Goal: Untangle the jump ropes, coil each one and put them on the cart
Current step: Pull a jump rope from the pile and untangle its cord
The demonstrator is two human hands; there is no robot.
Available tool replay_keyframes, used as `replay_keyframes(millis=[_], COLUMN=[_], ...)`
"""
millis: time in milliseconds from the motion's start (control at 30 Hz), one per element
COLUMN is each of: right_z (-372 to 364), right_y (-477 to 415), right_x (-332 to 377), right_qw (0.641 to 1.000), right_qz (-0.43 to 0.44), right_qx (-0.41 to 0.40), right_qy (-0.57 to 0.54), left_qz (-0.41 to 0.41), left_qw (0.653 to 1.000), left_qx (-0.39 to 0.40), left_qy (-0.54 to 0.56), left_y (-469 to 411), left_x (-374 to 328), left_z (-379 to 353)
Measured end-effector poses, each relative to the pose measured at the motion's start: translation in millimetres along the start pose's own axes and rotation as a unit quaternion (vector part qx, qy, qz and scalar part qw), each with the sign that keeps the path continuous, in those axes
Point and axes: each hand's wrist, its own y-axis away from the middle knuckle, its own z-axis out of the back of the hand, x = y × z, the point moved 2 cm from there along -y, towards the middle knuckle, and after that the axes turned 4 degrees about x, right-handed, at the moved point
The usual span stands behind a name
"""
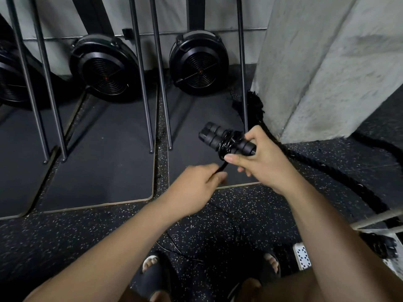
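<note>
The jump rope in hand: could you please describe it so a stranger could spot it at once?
Start at the grey concrete pillar on the right. Before its base, the right hand grips the jump rope: two black handles bound by thin cord, its tail pinched by the left hand. Unlike the thick braided rope on the floor, it is glossy.

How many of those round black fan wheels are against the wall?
3 fan wheels: one cut off at the left edge, one left of centre, one right of centre. More may lie off-frame.
</note>
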Motion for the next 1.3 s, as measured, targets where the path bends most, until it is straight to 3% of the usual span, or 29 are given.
replay_keyframes(millis=[100,200,467,567,633,800,1033,1167,1300], right_z=[-8,-28,-46,-50,-44,-17,-2,-11,-13], right_y=[1,2,10,20,28,37,39,36,42], right_x=[-1,-3,3,9,16,22,17,16,5], right_qw=[0.994,0.973,0.934,0.927,0.926,0.927,0.905,0.893,0.874], right_qz=[-0.010,-0.013,-0.045,-0.048,-0.046,-0.001,0.023,0.025,0.001], right_qx=[0.024,0.102,0.243,0.331,0.364,0.368,0.349,0.266,0.174], right_qy=[0.111,0.208,0.259,0.171,0.090,-0.077,-0.243,-0.361,-0.454], left_qz=[-0.024,-0.037,-0.074,-0.068,-0.044,-0.031,-0.009,-0.003,0.061], left_qw=[0.995,0.988,0.991,0.995,0.988,0.927,0.862,0.804,0.749], left_qx=[-0.011,-0.004,0.072,0.072,0.098,0.090,0.120,0.018,-0.108], left_qy=[-0.095,-0.152,-0.085,-0.032,0.114,0.362,0.493,0.595,0.651], left_y=[0,-1,0,-5,-7,-11,-22,-36,-47], left_x=[2,6,9,9,14,22,34,39,18], left_z=[21,32,40,39,41,45,34,23,-1])
